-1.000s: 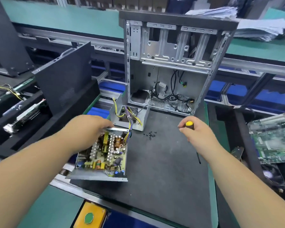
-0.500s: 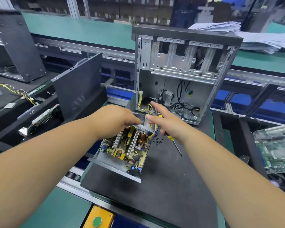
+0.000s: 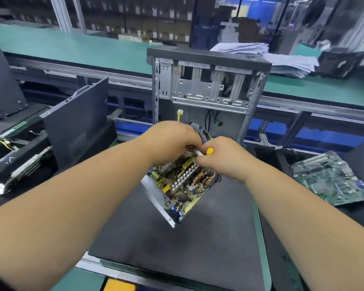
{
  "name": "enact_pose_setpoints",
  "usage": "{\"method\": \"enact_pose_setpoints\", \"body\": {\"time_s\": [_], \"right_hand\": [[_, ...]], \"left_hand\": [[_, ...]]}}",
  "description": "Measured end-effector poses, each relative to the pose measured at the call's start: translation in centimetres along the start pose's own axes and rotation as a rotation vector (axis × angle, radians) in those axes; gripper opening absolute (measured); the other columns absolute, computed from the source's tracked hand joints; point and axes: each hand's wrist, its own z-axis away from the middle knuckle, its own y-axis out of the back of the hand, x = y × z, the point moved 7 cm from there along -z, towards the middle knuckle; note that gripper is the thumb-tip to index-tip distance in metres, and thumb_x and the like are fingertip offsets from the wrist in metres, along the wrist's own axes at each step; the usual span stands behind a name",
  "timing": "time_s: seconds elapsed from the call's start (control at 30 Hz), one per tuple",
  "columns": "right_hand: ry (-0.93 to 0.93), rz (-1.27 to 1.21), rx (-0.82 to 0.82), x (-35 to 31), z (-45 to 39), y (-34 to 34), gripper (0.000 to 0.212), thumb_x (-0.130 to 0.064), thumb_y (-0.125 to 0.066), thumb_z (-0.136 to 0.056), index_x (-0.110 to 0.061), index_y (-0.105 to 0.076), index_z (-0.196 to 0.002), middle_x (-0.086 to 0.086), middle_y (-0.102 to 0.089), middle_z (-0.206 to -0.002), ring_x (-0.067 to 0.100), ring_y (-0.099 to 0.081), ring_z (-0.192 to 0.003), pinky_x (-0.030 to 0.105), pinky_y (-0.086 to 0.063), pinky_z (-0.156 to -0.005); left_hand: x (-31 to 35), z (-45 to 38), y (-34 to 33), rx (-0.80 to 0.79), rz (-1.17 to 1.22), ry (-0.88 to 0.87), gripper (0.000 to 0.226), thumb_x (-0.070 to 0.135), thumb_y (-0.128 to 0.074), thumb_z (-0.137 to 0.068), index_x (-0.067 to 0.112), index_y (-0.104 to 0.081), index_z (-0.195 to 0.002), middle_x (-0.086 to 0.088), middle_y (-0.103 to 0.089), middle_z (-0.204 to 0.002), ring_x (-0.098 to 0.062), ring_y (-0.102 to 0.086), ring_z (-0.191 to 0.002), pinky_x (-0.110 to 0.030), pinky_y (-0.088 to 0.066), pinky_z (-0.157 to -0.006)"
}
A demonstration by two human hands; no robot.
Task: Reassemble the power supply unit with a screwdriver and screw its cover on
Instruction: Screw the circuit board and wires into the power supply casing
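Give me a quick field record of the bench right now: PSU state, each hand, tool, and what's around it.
PSU: power supply unit open, circuit board exposed, tilted, near end above the black mat
Cover: not on
Left hand: grips the unit's far end
Right hand: curled round the yellow-handled screwdriver, at the unit's far right corner
Behind: open computer case, upright
Right of mat: motherboard, lying flat
Left: dark side panel, leaning upright

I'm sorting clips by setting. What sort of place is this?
Probably a computer assembly or repair line: long green workbenches, an open metal computer case, and a loose green circuit board.
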Motion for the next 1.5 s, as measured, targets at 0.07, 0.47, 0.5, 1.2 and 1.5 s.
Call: {"method": "enact_pose_setpoints", "body": {"time_s": [0.07,0.47,0.5,1.2,1.5], "right_hand": [[-0.070,0.018,0.041,1.2,0.6,0.8,0.026,-0.035,-0.063,-0.078,-0.010,-0.067,-0.071,0.000,-0.051,-0.050,0.015,-0.043,-0.047,0.028,-0.033,-0.048],[-0.482,-0.292,0.146,14.0,6.2,-0.4,0.032,-0.018,-0.061,-0.082,-0.014,-0.038,-0.059,-0.003,-0.023,-0.046,0.019,-0.021,-0.049,0.034,-0.017,-0.059],[-0.519,-0.317,0.153,15.0,6.7,-0.7,0.034,-0.017,-0.061,-0.083,-0.014,-0.037,-0.059,-0.004,-0.021,-0.045,0.020,-0.019,-0.050,0.035,-0.016,-0.060],[-0.566,-0.279,-0.077,21.0,8.5,-8.3,0.049,-0.064,-0.058,-0.085,-0.017,-0.074,-0.091,-0.003,-0.060,-0.075,0.021,-0.058,-0.080,0.029,-0.042,-0.068],[-0.616,0.185,-0.326,21.0,7.1,-3.3,0.027,-0.026,-0.053,-0.088,-0.009,-0.059,-0.107,0.009,-0.062,-0.081,0.022,-0.057,-0.066,0.025,-0.037,-0.053]], "left_hand": [[0.0,-1.5,0.2,0.059,0.060,0.069,0.032,0.017,-0.060,-0.089,0.032,-0.066,-0.117,0.007,-0.063,-0.112,-0.019,-0.056,-0.107,-0.037,-0.048,-0.086],[-1.6,3.7,-12.9,-0.172,1.035,1.014,0.060,0.063,-0.032,-0.096,0.025,-0.042,-0.141,-0.005,-0.049,-0.141,-0.027,-0.051,-0.126,-0.040,-0.038,-0.105],[-0.4,3.8,-14.3,-0.223,1.119,1.011,0.059,0.061,-0.029,-0.098,0.023,-0.044,-0.140,-0.006,-0.053,-0.136,-0.026,-0.053,-0.123,-0.039,-0.038,-0.104],[5.1,4.3,-21.5,-0.402,1.142,0.827,0.050,0.020,-0.066,-0.088,0.027,-0.053,-0.136,0.006,-0.065,-0.117,-0.012,-0.061,-0.105,-0.027,-0.042,-0.092],[1.6,6.5,-18.7,-0.074,1.116,0.999,0.044,0.037,-0.059,-0.094,0.028,-0.051,-0.137,0.007,-0.059,-0.131,-0.015,-0.058,-0.115,-0.034,-0.044,-0.100]]}}
